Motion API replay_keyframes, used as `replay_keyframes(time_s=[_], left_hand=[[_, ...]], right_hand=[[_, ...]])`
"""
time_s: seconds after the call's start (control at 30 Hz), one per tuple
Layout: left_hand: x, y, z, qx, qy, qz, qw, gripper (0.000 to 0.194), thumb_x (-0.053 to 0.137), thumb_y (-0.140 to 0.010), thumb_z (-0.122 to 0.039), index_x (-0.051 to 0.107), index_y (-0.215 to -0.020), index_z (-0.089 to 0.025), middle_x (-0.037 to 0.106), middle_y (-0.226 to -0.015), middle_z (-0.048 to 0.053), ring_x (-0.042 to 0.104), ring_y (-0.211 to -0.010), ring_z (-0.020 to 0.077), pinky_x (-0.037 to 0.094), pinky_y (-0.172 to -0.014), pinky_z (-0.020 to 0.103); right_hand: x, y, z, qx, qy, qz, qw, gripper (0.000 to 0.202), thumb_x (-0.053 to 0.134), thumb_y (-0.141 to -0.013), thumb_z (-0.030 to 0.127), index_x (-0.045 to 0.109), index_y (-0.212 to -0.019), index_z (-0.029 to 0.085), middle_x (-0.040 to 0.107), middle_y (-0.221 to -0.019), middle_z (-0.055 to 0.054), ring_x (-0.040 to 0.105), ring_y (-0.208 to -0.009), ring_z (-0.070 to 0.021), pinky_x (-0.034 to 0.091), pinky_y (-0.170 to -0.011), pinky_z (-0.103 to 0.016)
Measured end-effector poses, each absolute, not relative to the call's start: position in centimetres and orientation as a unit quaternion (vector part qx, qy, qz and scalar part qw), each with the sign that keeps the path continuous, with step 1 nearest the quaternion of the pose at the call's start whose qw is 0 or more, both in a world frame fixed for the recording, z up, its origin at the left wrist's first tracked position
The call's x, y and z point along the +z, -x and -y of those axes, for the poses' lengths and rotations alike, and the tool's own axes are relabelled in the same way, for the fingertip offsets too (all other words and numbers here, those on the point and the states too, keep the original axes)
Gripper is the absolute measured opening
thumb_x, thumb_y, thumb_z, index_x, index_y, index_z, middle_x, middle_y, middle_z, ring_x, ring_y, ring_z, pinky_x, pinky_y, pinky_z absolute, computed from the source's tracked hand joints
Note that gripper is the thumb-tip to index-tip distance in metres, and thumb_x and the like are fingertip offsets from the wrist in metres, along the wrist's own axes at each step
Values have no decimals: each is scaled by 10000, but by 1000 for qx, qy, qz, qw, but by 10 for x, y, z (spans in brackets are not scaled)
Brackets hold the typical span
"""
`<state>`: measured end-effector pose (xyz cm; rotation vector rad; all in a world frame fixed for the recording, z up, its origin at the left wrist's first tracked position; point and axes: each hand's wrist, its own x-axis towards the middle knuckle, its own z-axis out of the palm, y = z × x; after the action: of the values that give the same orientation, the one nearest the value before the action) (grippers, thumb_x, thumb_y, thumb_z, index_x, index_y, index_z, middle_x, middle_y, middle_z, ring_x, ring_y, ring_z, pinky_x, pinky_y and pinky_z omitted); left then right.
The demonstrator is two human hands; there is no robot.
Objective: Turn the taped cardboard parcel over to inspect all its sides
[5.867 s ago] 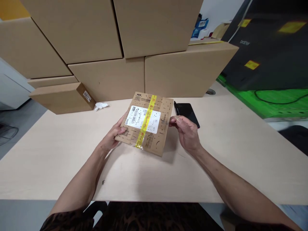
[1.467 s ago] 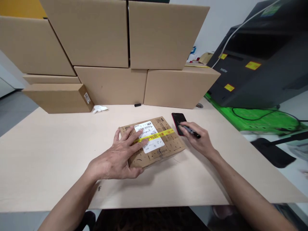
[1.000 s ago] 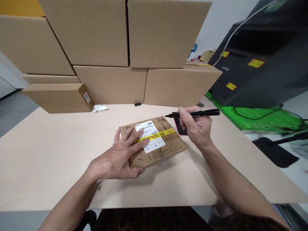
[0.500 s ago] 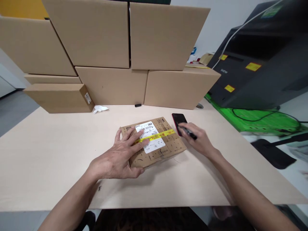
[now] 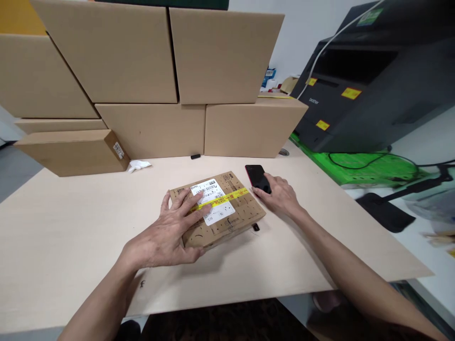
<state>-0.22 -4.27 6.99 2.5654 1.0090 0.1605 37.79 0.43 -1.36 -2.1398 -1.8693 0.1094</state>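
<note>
Okay, left hand (image 5: 161,239) spread over the parcel (image 5: 245,209), which lies label (image 5: 217,213) up on the worktop (image 5: 71,232). Right hand (image 5: 280,195): thumb and fingers around the phone (image 5: 255,175)'s near end, can't tell if pinching. Phone's just beyond the parcel, boxes (image 5: 241,130) behind.

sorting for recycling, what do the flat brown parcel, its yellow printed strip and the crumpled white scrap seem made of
Flat brown parcel: probably matt cardboard; tan, crisp-edged faces.
Yellow printed strip: likely plastic tape, lying flat across it; gloss unclear.
Crumpled white scrap: perhaps matt tissue, from its bunched shape; thin plastic possible.
</note>
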Motion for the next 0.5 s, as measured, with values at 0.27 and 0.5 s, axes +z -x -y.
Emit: replay_keyframes(time_s=[0.27, 0.5], left_hand=[[71, 5, 39, 50, -915, -346, 203, 929, 789, -876, -537, 370, -1692, -389, 229, -1829, 93, 36, -1688, 526, -13, -1272, 856], [79, 9, 36, 9, -917, -324, 232, 780, 661, -1000, -503, 353, -1700, -351, 137, -1841, 113, -15, -1695, 500, -41, -1247, 869]], right_hand=[[-9, -388, -51, 187, 827, 508, 152, 1066, 866, -695, 619, 444, -1528, 104, 595, -1484, -353, 554, -1431, -528, 461, -1132, -611], [-12, -394, -54, 287, 792, 453, 290, 847, 984, -533, 438, 595, -1236, 166, 786, -1135, -171, 763, -1041, -351, 627, -884, -470]])
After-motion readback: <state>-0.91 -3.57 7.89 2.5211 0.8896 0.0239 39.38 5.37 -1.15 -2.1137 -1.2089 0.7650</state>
